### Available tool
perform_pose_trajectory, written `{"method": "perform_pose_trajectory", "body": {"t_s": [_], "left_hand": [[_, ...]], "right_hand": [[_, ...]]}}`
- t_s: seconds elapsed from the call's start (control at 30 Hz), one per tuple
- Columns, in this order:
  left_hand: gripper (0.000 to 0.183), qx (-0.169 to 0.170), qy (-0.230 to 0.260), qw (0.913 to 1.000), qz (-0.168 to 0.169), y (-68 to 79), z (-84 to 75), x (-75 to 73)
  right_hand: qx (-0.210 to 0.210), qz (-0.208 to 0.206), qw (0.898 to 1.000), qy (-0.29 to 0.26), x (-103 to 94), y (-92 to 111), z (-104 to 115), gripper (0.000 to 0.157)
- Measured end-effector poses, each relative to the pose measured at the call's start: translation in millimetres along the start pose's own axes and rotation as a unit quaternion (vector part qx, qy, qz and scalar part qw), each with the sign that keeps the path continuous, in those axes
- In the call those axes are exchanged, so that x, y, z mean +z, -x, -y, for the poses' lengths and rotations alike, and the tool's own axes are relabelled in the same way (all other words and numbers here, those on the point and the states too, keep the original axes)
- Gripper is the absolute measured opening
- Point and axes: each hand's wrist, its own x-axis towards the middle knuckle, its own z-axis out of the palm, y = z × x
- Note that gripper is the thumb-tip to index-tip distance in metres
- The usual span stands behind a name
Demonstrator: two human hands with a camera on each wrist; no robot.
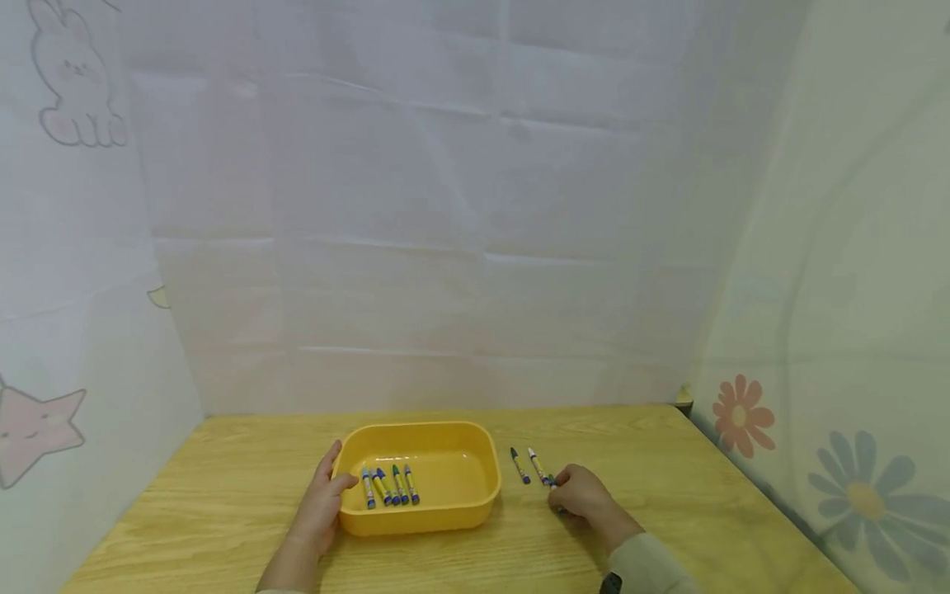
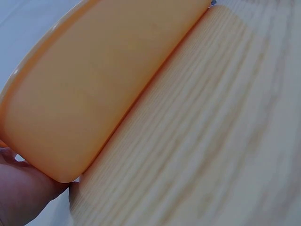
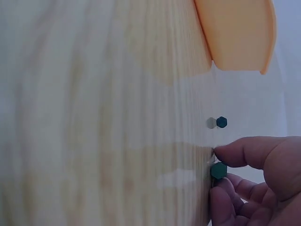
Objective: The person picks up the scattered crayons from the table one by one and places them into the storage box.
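Note:
A yellow plastic basin (image 1: pixel 416 518) stands on the table. My left hand (image 1: pixel 321 499) grips its left side, thumb over the rim and fingers along the outside; the left wrist view shows that hand (image 2: pixel 28 188) against the basin's lower corner. Several crayons (image 1: pixel 397 485) in yellow and blue wrappers lie in the basin's left half. To the right of the basin, my right hand (image 1: pixel 585 495) pinches a crayon (image 3: pixel 218 170) with a green hexagonal end, low at the tabletop. Its far part is hidden by the fingers.
Two more crayons lie between basin and right hand: a dark-tipped one (image 1: pixel 520 465) and a white-tipped one (image 1: pixel 537 466). The wood-grain table (image 1: pixel 223 495) is bounded by a pale sheet (image 1: pixel 445 247) behind and printed sheets at both sides.

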Motion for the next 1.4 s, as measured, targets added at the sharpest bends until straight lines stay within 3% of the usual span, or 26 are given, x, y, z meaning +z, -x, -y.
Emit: {"method": "perform_pose_trajectory", "body": {"t_s": [0.27,0.47,0.73,1.1,1.4], "left_hand": [[0.077,0.002,0.001,1.0000,0.004,0.9,0.0,-0.7],[0.078,0.004,0.003,1.0000,0.003,1.1,-0.1,-1.3],[0.078,0.008,0.000,1.0000,0.001,1.1,0.9,-2.7],[0.078,0.012,0.001,0.9999,-0.004,1.3,1.4,-0.4],[0.078,0.017,0.005,0.9998,-0.014,0.0,3.3,0.5]], "right_hand": [[-0.003,-0.010,1.000,-0.015,-4.1,-1.3,1.9,0.036],[-0.021,-0.003,0.996,-0.088,-13.7,-6.6,7.9,0.046],[-0.050,0.042,0.979,-0.194,-15.2,-12.7,36.3,0.046],[-0.097,0.100,0.964,-0.225,10.8,-22.8,90.2,0.047],[-0.104,0.133,0.953,-0.250,42.0,-23.2,114.9,0.057]]}}
